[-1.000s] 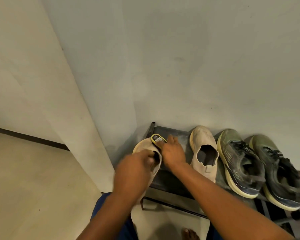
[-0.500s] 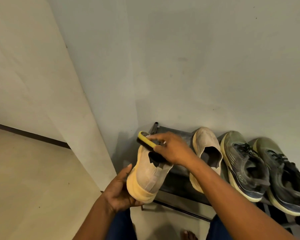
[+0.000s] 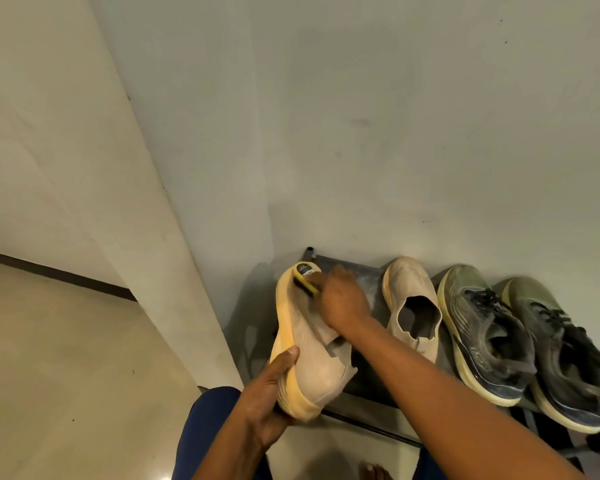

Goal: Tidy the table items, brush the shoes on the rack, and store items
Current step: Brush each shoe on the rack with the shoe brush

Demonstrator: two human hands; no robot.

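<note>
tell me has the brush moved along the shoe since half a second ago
Yes. The brush is now up at the toe of the held shoe, closer to the rack's back corner post; earlier it sat further back, near the shoe's opening.

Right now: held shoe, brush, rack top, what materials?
Held shoe: beige knit fabric upper by its fine weave, matte yellow foam-like sole. Brush: glossy yellow body, likely plastic; dark bristles barely show. Rack top: dark smooth sheet on thin metal-looking rods, dusty; exact material unclear.
</note>
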